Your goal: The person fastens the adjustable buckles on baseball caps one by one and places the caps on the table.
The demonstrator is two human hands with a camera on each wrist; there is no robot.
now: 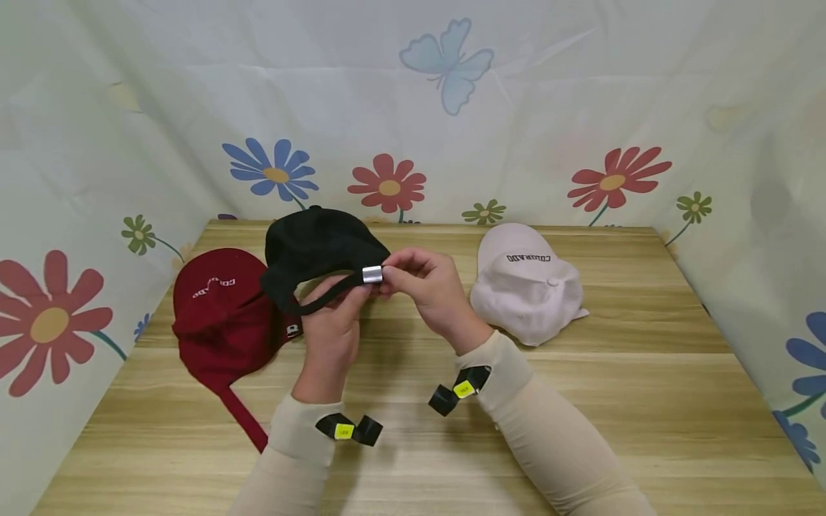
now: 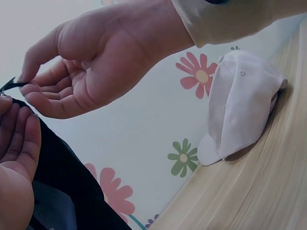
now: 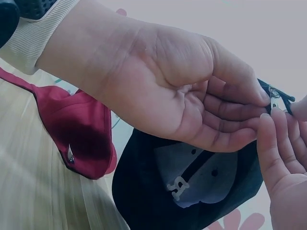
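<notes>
A black cap (image 1: 316,240) is held up above the table, its back opening toward me. Its strap (image 1: 329,295) runs to a silver metal buckle (image 1: 372,274). My left hand (image 1: 331,330) pinches the strap close to the buckle, thumb against fingers. With thumb and forefinger, my right hand (image 1: 434,295) grips the strap end just right of the buckle; in the left wrist view this right hand (image 2: 103,57) pinches a thin dark piece. The right wrist view shows the inside of the black cap (image 3: 144,191) below the left hand (image 3: 158,81).
A dark red cap (image 1: 219,308) lies on the left of the wooden table (image 1: 613,430), its strap hanging toward the front. A pale pink cap (image 1: 525,287) lies to the right, behind my right hand. A flower-printed curtain (image 1: 548,107) surrounds the back and sides.
</notes>
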